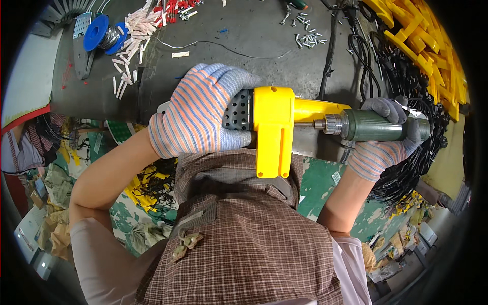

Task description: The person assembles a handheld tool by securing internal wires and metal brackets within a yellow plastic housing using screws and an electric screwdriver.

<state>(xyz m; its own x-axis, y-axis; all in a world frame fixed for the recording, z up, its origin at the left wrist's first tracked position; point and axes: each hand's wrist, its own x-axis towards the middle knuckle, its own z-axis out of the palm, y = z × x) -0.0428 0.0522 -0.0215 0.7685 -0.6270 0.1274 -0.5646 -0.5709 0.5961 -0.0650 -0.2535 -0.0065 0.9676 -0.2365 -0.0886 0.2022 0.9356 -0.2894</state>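
Note:
My left hand [198, 112], in a striped knit glove, is wrapped round a dark perforated metal sleeve [236, 113]. The sleeve joins a yellow plastic housing [274, 109], which has a handle-like leg pointing toward me and an arm stretching right. In my gloved right hand [381, 152] is a dark green power screwdriver [373, 126], held level with its chuck to the left. Its thin bit reaches the right side of the housing; whether the tip sits on a screw cannot be made out. Both hands are over the front edge of the dark worktop.
Loose screws [310, 38] lie at the back. A blue wire spool [97, 33] and pale strips [137, 30] are at the back left. Yellow plastic parts [422, 35] are heaped at the far right, with tangled black cords [406, 76] below them.

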